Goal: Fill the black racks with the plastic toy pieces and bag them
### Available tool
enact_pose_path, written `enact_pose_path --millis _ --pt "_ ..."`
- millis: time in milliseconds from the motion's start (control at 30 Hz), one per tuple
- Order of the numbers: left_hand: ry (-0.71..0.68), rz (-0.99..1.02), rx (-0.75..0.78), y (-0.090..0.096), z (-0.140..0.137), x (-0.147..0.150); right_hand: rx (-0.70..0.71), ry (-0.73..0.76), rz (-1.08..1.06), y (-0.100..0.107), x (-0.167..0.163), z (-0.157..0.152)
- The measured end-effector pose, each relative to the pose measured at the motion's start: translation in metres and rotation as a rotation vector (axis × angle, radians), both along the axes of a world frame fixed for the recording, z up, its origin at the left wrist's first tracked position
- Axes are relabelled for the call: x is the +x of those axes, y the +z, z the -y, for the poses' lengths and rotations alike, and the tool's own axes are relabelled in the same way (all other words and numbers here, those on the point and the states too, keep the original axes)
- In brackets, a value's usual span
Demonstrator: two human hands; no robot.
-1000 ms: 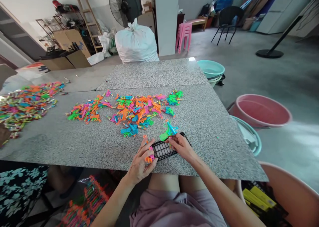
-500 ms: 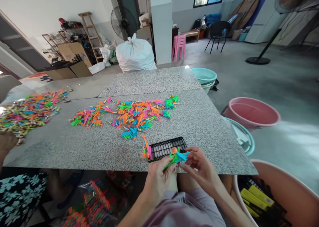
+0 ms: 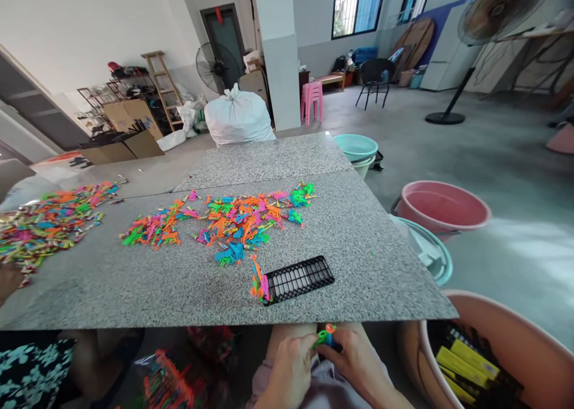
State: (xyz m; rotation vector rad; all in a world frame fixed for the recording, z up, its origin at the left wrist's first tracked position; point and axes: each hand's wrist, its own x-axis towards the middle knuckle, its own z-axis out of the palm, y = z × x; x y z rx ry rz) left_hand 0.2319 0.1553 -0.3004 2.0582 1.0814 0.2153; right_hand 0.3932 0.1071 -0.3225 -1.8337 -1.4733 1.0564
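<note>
Below the table's front edge, both hands are close together over my lap. My left hand (image 3: 291,361) is closed on a small green plastic piece (image 3: 321,338) with a ring-like end. My right hand (image 3: 356,355) is closed round small blue plastic pieces, mostly hidden by its fingers, with an orange round tip (image 3: 330,328) showing above. A black plastic basket (image 3: 301,279) with lattice sides lies on the speckled table (image 3: 372,289). Against its left end rests a small cluster of pink, orange and green plastic pieces (image 3: 260,286).
Heaps of bright plastic pieces (image 3: 244,217) cover the table's middle and left. Another person's hand (image 3: 9,280) is at the left heap. A large pink tub (image 3: 493,313) with yellow and black packs stands at right. Bagged pieces (image 3: 170,382) lie below the table.
Both hands have moved down toward me, from over the basket's near edge to below the table edge, still holding the plastic pieces. The view has tilted up slightly.
</note>
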Motion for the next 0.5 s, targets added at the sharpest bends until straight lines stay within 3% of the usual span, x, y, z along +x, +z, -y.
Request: enact_pose_path --millis 233,367,500 --pt "-0.002 -0.038 0.037 -0.029 0.009 -0.01 0.023 -0.039 -0.024 0.003 -0.014 0.009" --pt "-0.025 -0.068 0.085 -0.029 0.007 -0.012 0.03 0.001 -0.102 0.009 -0.017 0.006" --pt "-0.038 -0.094 0.06 -0.022 0.012 -0.01 -0.042 0.036 -0.221 -0.003 -0.018 0.011"
